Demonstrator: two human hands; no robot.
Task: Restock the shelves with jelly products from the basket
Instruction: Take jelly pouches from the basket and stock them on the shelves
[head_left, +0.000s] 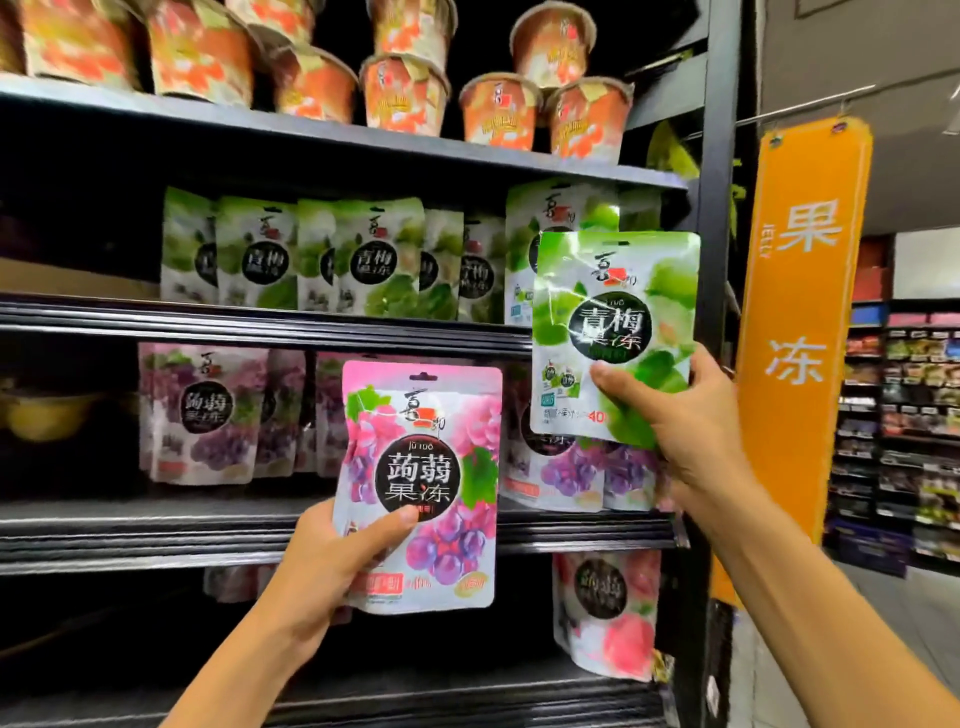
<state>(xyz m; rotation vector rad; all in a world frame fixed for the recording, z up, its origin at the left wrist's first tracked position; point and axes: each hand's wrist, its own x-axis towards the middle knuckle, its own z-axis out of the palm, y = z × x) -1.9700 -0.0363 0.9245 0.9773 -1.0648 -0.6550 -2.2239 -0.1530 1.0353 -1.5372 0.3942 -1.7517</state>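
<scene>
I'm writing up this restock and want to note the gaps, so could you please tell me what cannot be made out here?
Basket: outside the head view's frame.
Fingers of the left hand and right hand: behind the pink pouch and green pouch they hold; only thumbs show.
Shelved purple pouches: partly covered by both held pouches, so uncountable.
Top-shelf cups: blurred, cut by the upper edge.
Pouch small print: too small.

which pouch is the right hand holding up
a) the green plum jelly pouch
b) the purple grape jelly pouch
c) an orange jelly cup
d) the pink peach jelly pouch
a: the right hand grips the green plum jelly pouch by its lower corner, in front of the shelf row of matching green pouches; the grape pouch is in the left hand.
</scene>
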